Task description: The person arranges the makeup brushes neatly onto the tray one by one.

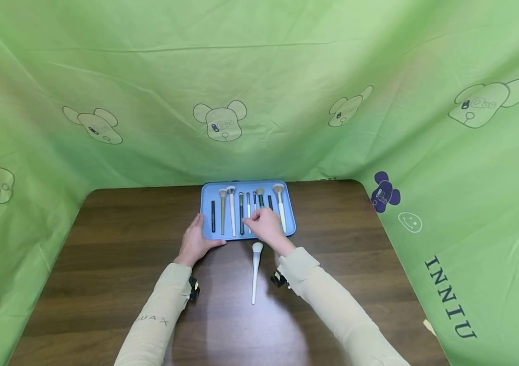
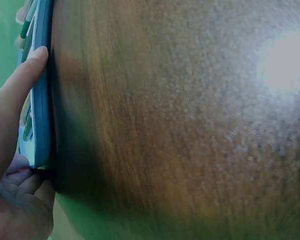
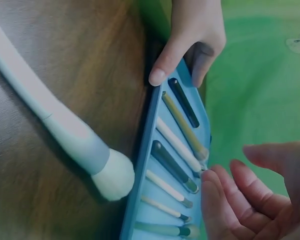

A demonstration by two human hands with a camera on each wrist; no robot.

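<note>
A shallow blue tray [image 1: 209, 190] holds several makeup brushes in a row, heads toward the back. My left hand [image 1: 194, 241] grips its front left corner, the thumb [image 2: 32, 67] on the front wall and the fingers round the left side. Over the right half of the tray hovers my right hand [image 1: 265, 224], fingers loosely bent with nothing between them in the right wrist view; it hides parts of the brushes below. In front of the tray, a white-handled brush [image 1: 255, 274] lies on the table, its pale head toward the tray.
The tray stands at the back edge of the dark wooden table [image 1: 117, 254]. A green cloth [image 1: 277, 147] with printed bear heads hangs behind and at both sides. Inside the tray, a short black stick [image 1: 213, 216] lies at the far left, a large white-handled brush [image 1: 281, 208] at the right.
</note>
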